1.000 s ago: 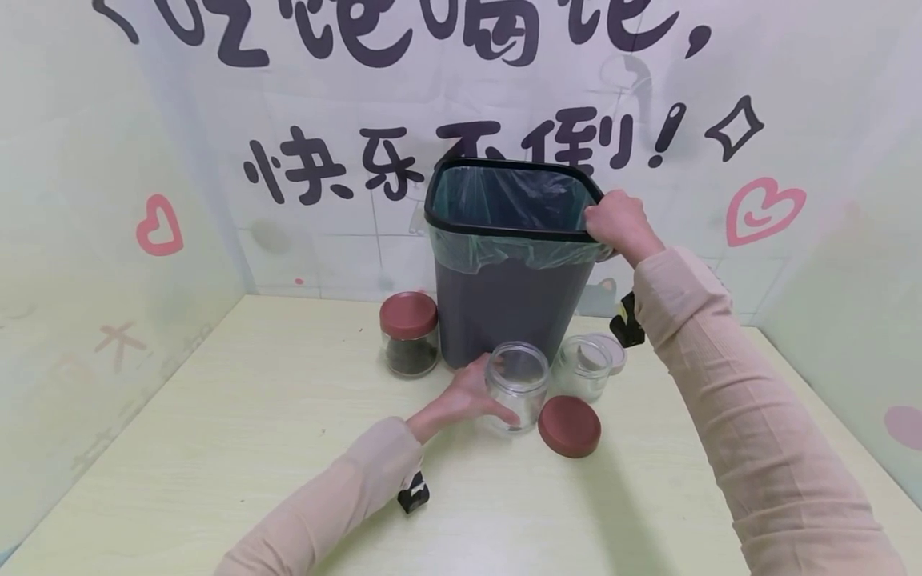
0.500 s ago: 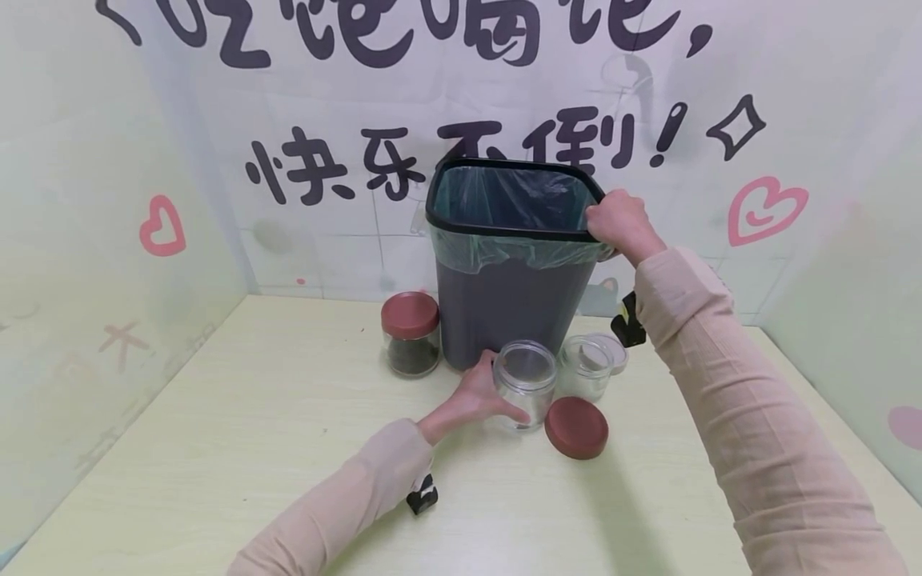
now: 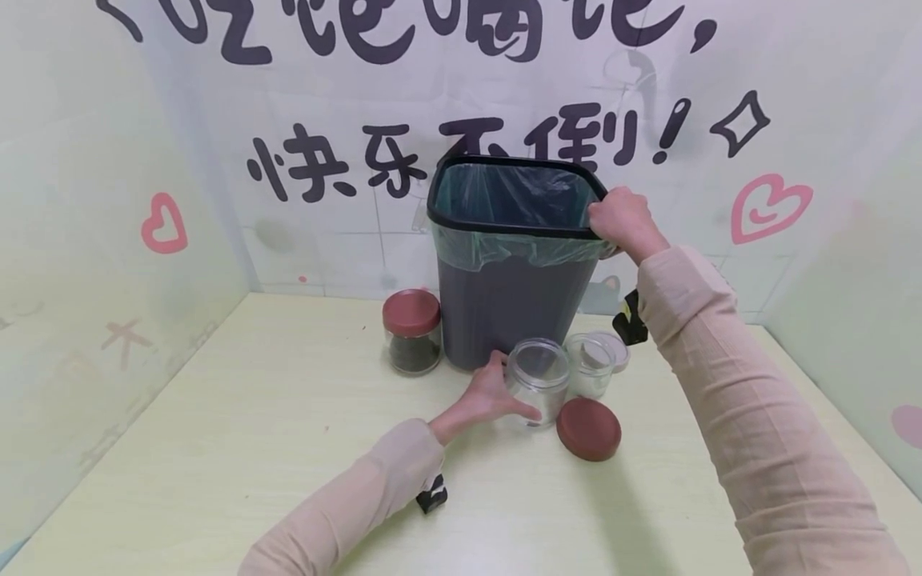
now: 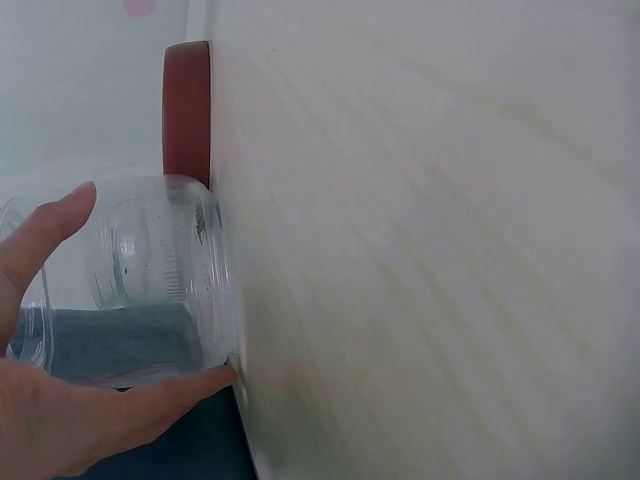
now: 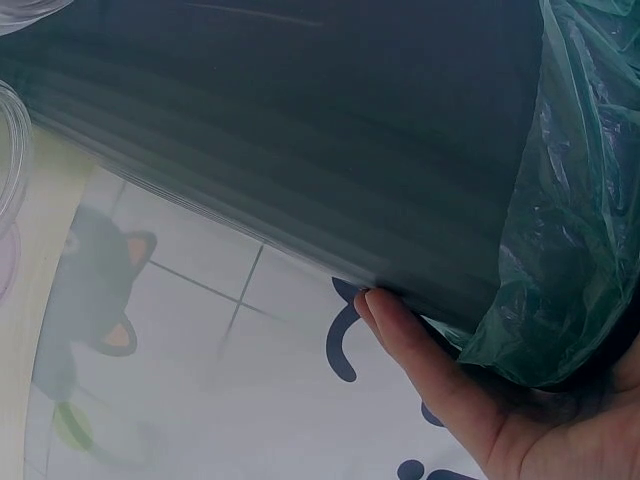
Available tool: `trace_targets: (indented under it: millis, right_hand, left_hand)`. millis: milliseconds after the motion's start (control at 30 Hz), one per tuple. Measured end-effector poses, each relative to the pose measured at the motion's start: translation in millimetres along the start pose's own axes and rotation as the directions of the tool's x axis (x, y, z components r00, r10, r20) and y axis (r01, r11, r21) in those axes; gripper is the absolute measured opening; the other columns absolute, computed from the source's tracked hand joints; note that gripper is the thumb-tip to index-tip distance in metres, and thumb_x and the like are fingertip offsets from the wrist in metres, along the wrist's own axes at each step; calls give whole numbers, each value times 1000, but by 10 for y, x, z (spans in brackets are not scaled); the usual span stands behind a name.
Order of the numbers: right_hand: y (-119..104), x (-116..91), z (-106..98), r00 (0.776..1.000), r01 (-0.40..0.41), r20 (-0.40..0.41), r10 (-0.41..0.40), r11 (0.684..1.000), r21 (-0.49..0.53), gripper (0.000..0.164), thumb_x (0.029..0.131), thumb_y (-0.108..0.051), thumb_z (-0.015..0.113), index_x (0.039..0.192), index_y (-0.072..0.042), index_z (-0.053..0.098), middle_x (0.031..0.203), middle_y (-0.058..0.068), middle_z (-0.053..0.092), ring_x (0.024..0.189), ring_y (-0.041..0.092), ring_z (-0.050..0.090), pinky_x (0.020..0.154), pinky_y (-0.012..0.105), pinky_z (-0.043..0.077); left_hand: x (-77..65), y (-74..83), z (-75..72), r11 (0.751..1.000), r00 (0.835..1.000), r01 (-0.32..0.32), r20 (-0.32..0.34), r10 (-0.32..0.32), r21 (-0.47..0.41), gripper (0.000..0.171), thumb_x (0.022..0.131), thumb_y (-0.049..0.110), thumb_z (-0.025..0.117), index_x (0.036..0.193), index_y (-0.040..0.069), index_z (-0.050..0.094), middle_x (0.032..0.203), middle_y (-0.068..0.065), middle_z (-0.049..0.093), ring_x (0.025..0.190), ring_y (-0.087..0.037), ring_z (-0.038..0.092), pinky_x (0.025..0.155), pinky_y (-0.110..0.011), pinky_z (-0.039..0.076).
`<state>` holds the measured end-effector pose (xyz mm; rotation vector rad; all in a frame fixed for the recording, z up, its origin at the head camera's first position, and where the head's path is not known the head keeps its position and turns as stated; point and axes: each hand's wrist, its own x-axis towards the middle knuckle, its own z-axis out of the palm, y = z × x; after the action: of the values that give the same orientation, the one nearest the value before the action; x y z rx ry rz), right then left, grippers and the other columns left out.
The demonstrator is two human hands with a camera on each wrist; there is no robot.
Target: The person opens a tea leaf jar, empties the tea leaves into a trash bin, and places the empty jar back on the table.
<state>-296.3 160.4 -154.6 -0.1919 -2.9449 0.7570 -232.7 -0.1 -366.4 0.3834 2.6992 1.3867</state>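
Observation:
My left hand (image 3: 492,398) presses the left side of an open clear glass jar (image 3: 540,384) standing on the table, thumb in front and fingers behind, spread rather than curled. The left wrist view shows a straight finger (image 4: 165,405) along the jar (image 4: 150,250), down to the tabletop. A red lid (image 3: 589,430) lies against or close to the jar on its right. At the back, my right hand (image 3: 625,220) grips the rim of a dark grey trash bin (image 3: 511,304) at its right corner, over the green liner bag (image 5: 570,200).
Left of the bin stands a red-lidded jar (image 3: 412,332) with dark contents. A smaller open glass jar (image 3: 592,368) and a pale lid (image 3: 615,352) sit right of the held-off jar, near the bin. A printed wall sheet (image 3: 317,248) hangs behind the table (image 3: 216,448).
My left hand has slid the clear jar to the right along the table, and the red lid beside it has shifted right too. My right hand stays on the bin's rim.

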Motion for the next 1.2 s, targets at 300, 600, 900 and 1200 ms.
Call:
trace_targets:
  millis: [300, 600, 900, 1200]
  right_hand:
    - [11, -17, -34, 1000, 18, -13, -18, 1000, -17, 44, 88, -17, 28, 110, 16, 44, 113, 30, 46, 92, 39, 55, 75, 36, 48]
    - [28, 6, -40, 1000, -7, 3, 6, 993, 115, 44, 92, -21, 26, 114, 13, 41, 121, 31, 40, 57, 25, 63, 49, 29, 51]
    - [18, -9, -31, 1000, -22, 13, 20, 990, 137, 60, 94, -38, 23, 127, 11, 34, 128, 30, 36, 90, 33, 58, 51, 29, 52]
    - [116, -83, -50, 999, 5, 39, -16, 965, 262, 73, 91, -52, 17, 128, 9, 34, 121, 23, 38, 104, 31, 45, 60, 30, 53]
  left_hand:
    - [17, 31, 23, 995, 997, -75, 13, 75, 58, 81, 52, 22, 86, 118, -2, 45, 105, -16, 58, 99, -27, 53, 84, -35, 44]
    - [21, 45, 36, 996, 997, -64, 45, 62, 60, 81, 57, 21, 83, 123, -2, 40, 110, -19, 56, 105, -30, 51, 88, -37, 42]
    - [-4, 47, 4, 996, 994, -87, 65, 84, 38, 82, 58, 19, 83, 124, -2, 39, 115, -19, 53, 108, -31, 49, 90, -39, 41]
    - [-3, 46, -152, 996, 987, -92, 132, 92, -6, 74, 63, 9, 78, 125, -3, 40, 119, -19, 53, 111, -29, 50, 94, -36, 38]
